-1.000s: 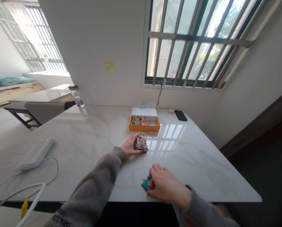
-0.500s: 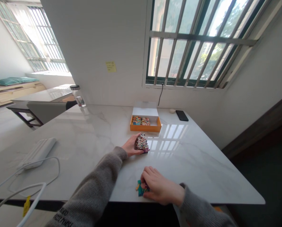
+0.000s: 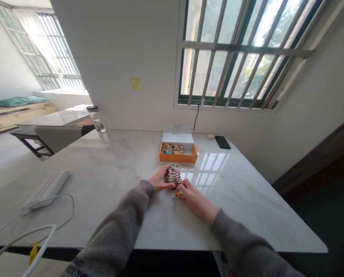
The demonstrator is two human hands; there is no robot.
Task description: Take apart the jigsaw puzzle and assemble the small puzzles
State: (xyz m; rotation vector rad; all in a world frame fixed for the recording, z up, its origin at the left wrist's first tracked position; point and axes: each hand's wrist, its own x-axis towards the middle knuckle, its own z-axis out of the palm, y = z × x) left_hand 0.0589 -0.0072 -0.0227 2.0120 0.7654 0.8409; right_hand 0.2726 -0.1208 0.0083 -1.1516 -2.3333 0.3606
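Observation:
A stack of small colourful printed pieces (image 3: 173, 175) stands on the white marble table (image 3: 108, 181). My left hand (image 3: 159, 181) is curled round the stack's left side and grips it. My right hand (image 3: 192, 198) rests on the table just right of the stack, fingers closed on small colourful pieces (image 3: 178, 193) held against the stack's near end. Only a yellow and red edge of these pieces shows under the fingers. Both sleeves are grey knit.
An open orange box (image 3: 178, 157) with more colourful pieces sits beyond the stack. A black phone (image 3: 222, 142) lies at the back right. A glass bottle (image 3: 98, 122) stands at the back left. A white power strip (image 3: 47, 188) with cables lies at the left.
My right hand gathered the colourful pieces at the table's near edge and carried them forward to the stack. My left hand stayed on the stack.

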